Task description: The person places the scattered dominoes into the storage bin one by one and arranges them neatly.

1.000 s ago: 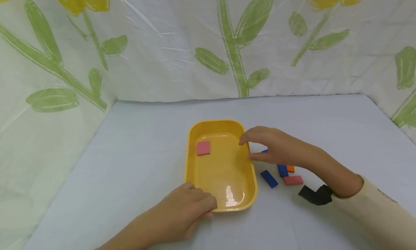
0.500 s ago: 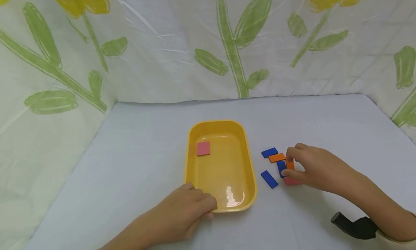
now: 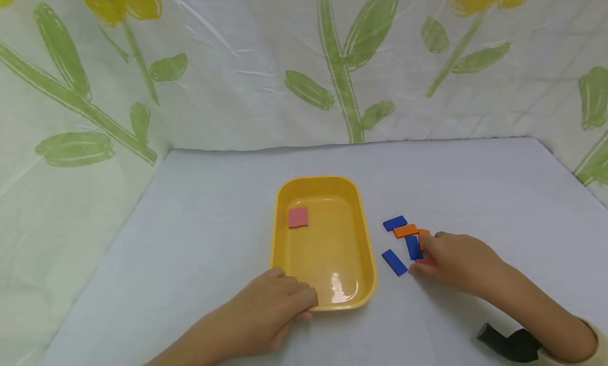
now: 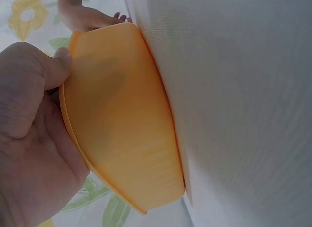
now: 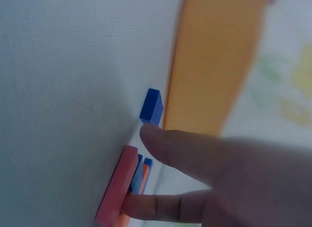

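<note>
A yellow tray (image 3: 332,250) stands on the white table, a pink square piece (image 3: 298,217) lying inside near its left wall. My left hand (image 3: 280,308) grips the near rim; its thumb presses over the rim in the left wrist view. To the right, my right hand (image 3: 458,260) reaches down over a pink block (image 5: 118,183). The index fingertip touches that block, while the thumb is apart from it, close to a blue block (image 5: 152,106). Most of the pink block is hidden by the hand in the head view.
Beside the pink block lie an upright-lying blue block (image 3: 414,247) and an orange block (image 3: 424,236). Farther back are another orange block (image 3: 406,230) and a blue block (image 3: 395,223). A white sheet painted with flowers (image 3: 247,91) hangs behind the table.
My right hand has moved from the tray's right rim rightward and down to the loose blocks, then slightly nearer to the pink block. The left hand and tray stay in place.
</note>
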`<state>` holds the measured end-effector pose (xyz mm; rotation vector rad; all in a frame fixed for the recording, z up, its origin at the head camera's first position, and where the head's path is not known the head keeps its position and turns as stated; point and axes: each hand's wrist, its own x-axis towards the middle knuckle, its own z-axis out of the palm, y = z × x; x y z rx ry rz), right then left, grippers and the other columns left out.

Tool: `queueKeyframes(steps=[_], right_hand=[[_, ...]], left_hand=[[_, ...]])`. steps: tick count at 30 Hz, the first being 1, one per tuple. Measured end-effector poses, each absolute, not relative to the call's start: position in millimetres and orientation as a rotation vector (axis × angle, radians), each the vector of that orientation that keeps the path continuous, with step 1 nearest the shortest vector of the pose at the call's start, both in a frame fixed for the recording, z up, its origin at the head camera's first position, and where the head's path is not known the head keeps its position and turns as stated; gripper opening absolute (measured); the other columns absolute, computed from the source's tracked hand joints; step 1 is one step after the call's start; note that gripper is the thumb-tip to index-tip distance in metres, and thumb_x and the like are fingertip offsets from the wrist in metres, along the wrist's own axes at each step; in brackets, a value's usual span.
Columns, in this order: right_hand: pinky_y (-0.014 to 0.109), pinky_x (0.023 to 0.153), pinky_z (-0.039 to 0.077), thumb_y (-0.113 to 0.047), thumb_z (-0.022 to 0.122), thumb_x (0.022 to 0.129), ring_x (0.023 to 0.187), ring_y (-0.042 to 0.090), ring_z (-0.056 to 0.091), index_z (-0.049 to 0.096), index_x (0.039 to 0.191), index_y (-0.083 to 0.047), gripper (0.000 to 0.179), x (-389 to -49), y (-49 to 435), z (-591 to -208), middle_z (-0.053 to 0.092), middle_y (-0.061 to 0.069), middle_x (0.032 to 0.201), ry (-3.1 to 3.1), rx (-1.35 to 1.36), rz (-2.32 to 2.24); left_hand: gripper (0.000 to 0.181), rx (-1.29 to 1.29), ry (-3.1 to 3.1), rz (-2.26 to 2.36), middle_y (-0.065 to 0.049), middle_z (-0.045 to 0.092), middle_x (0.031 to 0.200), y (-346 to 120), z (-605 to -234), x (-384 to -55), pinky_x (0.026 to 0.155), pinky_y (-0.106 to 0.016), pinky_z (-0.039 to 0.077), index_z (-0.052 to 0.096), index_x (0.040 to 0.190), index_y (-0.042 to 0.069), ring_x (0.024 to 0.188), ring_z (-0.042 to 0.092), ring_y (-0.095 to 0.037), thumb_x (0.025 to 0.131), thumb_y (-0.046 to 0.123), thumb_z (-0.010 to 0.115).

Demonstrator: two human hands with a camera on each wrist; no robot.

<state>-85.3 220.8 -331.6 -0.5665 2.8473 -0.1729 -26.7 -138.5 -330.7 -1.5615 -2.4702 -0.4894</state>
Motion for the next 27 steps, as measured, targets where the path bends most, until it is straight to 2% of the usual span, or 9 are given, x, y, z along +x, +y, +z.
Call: queueKeyframes(steps=[7,12,17,21,27], right_hand=[[0.029,0.053,0.029,-0.035,0.080,0.084,0.059,0.014,0.041,0.057,0.084,-0.015,0.031,-84.2,222.3,-332.7,0.043,-0.001,0.068,2.860,-0.611,-0.176],[0.029,0.053,0.035,-0.023,0.081,0.082,0.061,0.015,0.044,0.060,0.091,-0.013,0.025,-84.4,225.1,-326.8,0.047,0.000,0.074,2.814,-0.586,-0.210],[0.030,0.056,0.046,-0.013,0.081,0.075,0.067,0.016,0.050,0.061,0.096,-0.010,0.029,-85.9,229.8,-317.2,0.051,0.001,0.082,2.809,-0.592,-0.271],[0.031,0.060,0.052,-0.010,0.083,0.073,0.073,0.015,0.054,0.063,0.097,-0.011,0.031,-90.0,232.5,-307.5,0.056,-0.001,0.085,2.813,-0.676,-0.345],[0.024,0.061,0.049,-0.009,0.083,0.073,0.074,0.012,0.053,0.065,0.096,-0.015,0.030,-93.2,227.1,-292.1,0.054,-0.009,0.082,2.875,-0.855,-0.446]], left_hand=[[0.013,-1.568,-2.481,-0.489,0.013,0.046,0.080,-137.4,-329.1,-26.2,0.068,-0.019,0.030,0.051,0.093,0.019,0.069,0.045,-0.002,0.098,0.021,0.062],[0.014,-1.562,-2.510,-0.468,0.014,0.045,0.080,-136.7,-327.6,-25.7,0.069,-0.019,0.031,0.051,0.093,0.019,0.069,0.045,-0.002,0.098,0.022,0.063],[0.015,-1.556,-2.515,-0.465,0.014,0.045,0.079,-136.6,-326.1,-25.6,0.069,-0.020,0.031,0.050,0.092,0.019,0.069,0.044,-0.002,0.097,0.022,0.064],[0.015,-1.560,-2.500,-0.477,0.014,0.045,0.079,-136.6,-325.8,-25.9,0.069,-0.019,0.030,0.050,0.092,0.019,0.068,0.044,-0.002,0.098,0.023,0.063],[0.014,-1.555,-2.490,-0.472,0.014,0.046,0.080,-137.6,-326.3,-25.4,0.068,-0.019,0.030,0.050,0.092,0.019,0.068,0.045,-0.003,0.099,0.024,0.061]])
